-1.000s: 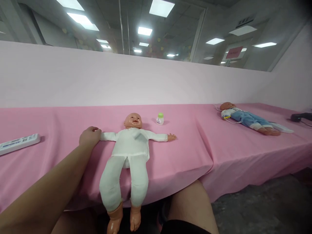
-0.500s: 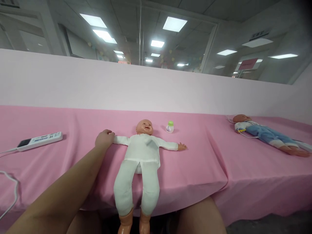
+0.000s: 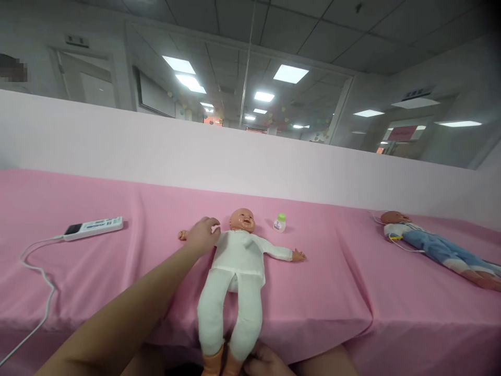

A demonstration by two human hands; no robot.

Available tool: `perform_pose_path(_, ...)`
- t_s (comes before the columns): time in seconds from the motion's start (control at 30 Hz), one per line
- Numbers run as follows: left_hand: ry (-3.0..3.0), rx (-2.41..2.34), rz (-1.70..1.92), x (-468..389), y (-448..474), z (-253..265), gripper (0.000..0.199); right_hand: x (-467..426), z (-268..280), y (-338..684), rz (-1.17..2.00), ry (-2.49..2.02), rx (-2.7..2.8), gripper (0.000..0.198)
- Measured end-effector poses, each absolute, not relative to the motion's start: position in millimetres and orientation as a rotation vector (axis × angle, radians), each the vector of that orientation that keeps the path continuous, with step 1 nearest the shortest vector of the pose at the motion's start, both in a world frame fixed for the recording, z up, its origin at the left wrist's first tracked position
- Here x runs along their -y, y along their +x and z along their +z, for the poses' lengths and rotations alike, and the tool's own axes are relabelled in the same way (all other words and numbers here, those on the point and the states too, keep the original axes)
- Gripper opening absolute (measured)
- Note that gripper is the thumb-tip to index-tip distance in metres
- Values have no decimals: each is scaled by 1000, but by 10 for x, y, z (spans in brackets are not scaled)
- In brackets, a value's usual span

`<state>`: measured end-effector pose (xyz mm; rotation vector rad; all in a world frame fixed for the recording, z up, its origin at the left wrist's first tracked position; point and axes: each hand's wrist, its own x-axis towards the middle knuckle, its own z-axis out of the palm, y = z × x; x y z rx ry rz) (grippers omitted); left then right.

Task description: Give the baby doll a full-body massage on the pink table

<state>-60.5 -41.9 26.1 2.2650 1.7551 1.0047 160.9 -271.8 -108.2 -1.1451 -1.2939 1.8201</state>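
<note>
A baby doll (image 3: 238, 256) in a white top and white trousers lies on its back, feet toward me. My left hand (image 3: 203, 236) lies over its sleeved arm near the shoulder, with curled fingers around the arm and the doll's small hand showing past my wrist. Low in the view, my right hand (image 3: 268, 361) is beside the doll's ankle, touching or almost touching the lower trouser leg. Its fingers are curled and partly hidden, so what they hold is unclear. A small clear bottle with a green cap (image 3: 279, 223) stands right of the doll's head.
Pink cloth (image 3: 321, 292) covers the long table. On the left lies a white handheld device (image 3: 94, 228) with a cable (image 3: 49, 292). Another doll (image 3: 434, 245) in blue trousers lies far right with thin tubing. Behind runs a low white wall (image 3: 156, 151) topped with glass.
My left hand has moved from the doll's hand up its arm toward the shoulder. My right hand has come into view by the doll's ankle. The camera has tilted up and turned slightly left.
</note>
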Motion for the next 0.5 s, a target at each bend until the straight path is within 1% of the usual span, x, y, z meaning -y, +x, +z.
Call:
perform_pose_path(0.07, 2239, -1719, 872, 547, -496, 269, 34, 2713, -935, 1673, 1819, -1087, 1327, 52)
perform_pose_path(0.13, 2168, -1702, 751, 653, -438, 242, 41, 2711, -753, 1741, 1732, -1093, 1419, 47)
perform_pose_path(0.23, 2116, -1681, 661, 753, -427, 179, 52, 2650, -495, 1856, 1521, -1181, 1568, 39)
perform_pose_path(0.33, 2090, -1716, 637, 777, -446, 153, 57, 2471, -321, 1963, 1310, -1270, 1501, 36)
perform_pose_path(0.4, 2072, -1743, 608, 773, -444, 170, 59, 2319, -237, 1997, 1250, -1283, 1309, 40)
perform_pose_path(0.5, 2123, -1806, 593, 781, -392, 219, 59, 2136, -129, 1959, 1300, -1219, 963, 59)
